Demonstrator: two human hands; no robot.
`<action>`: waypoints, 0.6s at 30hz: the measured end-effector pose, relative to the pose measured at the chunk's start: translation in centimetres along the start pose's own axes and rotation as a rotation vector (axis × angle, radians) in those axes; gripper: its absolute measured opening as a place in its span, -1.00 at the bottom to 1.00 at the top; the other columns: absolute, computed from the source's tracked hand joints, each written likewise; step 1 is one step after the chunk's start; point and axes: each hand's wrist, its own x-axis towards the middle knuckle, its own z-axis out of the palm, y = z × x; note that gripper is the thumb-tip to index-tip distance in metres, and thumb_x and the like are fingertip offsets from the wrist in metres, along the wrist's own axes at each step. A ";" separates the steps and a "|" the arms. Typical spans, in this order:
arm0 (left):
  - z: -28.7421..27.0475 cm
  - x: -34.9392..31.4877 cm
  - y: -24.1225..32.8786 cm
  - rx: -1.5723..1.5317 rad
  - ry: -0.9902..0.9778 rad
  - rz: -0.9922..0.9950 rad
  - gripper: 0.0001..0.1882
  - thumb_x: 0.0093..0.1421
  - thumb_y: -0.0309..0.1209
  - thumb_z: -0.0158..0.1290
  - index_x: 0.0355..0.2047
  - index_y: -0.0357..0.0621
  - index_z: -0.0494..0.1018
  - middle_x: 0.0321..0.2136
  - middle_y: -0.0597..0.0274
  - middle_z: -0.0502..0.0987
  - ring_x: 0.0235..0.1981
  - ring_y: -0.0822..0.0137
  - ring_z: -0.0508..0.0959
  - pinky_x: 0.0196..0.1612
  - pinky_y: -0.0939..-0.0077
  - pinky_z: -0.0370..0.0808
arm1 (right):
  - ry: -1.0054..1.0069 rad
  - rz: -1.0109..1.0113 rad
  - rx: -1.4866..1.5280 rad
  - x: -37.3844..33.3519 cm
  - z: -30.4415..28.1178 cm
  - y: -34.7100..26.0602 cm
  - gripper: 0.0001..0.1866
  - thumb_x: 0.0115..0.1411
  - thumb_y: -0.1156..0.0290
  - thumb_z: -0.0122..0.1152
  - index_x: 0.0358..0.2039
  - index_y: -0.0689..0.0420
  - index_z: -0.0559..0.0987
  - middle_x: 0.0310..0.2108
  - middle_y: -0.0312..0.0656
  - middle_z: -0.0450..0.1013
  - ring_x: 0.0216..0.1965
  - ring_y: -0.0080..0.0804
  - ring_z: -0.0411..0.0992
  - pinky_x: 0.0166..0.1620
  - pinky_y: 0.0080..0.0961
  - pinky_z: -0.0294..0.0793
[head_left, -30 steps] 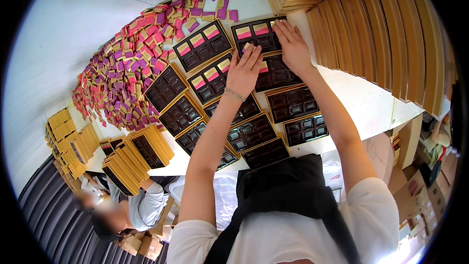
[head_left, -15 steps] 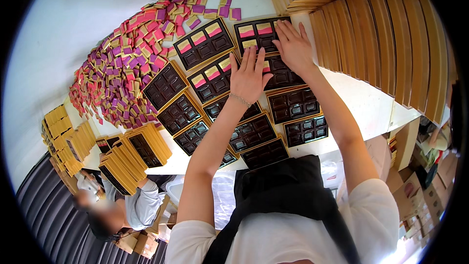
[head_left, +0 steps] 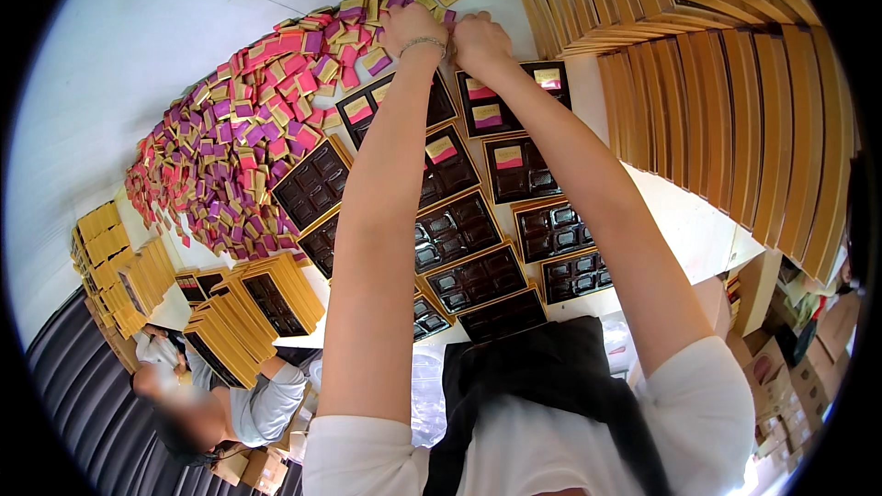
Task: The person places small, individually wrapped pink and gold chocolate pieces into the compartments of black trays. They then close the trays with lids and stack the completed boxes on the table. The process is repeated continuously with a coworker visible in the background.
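My left hand (head_left: pixel 413 28), bracelet at its wrist, reaches to the right end of a heap of small wrapped squares (head_left: pixel 239 133) in gold with pink or purple. My right hand (head_left: pixel 480 42) is beside it, just beyond the far right box. Both hands have curled fingers; what they hold is hidden. Between and below my forearms stand open gold-edged boxes with dark compartment trays. The far right box (head_left: pixel 519 110) contains pink and purple squares. One pink-and-gold square (head_left: pixel 508 157) sits in the box below it. My left forearm partly covers the far left box (head_left: pixel 444 103).
Gold-brown boxes (head_left: pixel 698 119) stand in tight rows on the right. More box stacks (head_left: pixel 243 312) are at the table's left, where another person (head_left: pixel 248 409) works. The white table (head_left: pixel 675 211) shows along the right. Cardboard cartons (head_left: pixel 781 377) lie beyond its edge.
Both hands have moved away from the trays to the far edge, and their spread fingers have curled in. A purple square now shows in the far right box, where my left fingers were.
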 end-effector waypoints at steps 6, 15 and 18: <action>1.1 -0.7 -0.3 -0.111 0.132 0.134 -0.66 0.02 -0.19 0.22 -0.21 -0.03 0.56 -0.38 0.13 0.62 -0.30 0.12 0.61 -0.14 0.26 0.49 | 0.041 -0.199 0.503 -2.3 -2.4 4.1 -0.60 0.07 0.47 0.23 -0.05 0.24 0.49 -0.24 0.04 0.49 -0.33 -0.09 0.55 -0.19 -0.28 0.56; 0.3 -13.8 -0.4 -0.591 -0.042 0.562 -0.87 0.07 -0.43 0.18 -0.35 -0.14 0.60 -0.44 0.11 0.58 -0.47 0.14 0.59 -0.36 0.40 0.52 | -0.386 0.298 1.738 -12.2 -5.5 12.0 -0.72 0.29 0.47 0.04 0.00 0.24 0.48 -0.17 -0.09 0.50 -0.24 -0.33 0.54 -0.19 -0.50 0.58; 1.6 -15.5 0.8 -0.548 0.061 0.585 -0.90 0.06 -0.43 0.18 -0.38 -0.11 0.59 -0.41 0.12 0.55 -0.48 0.13 0.57 -0.39 0.34 0.53 | -0.241 0.355 1.616 -13.9 -5.7 12.0 -0.74 0.29 0.47 0.04 -0.03 0.24 0.48 -0.15 -0.13 0.51 -0.13 -0.39 0.50 -0.06 -0.45 0.51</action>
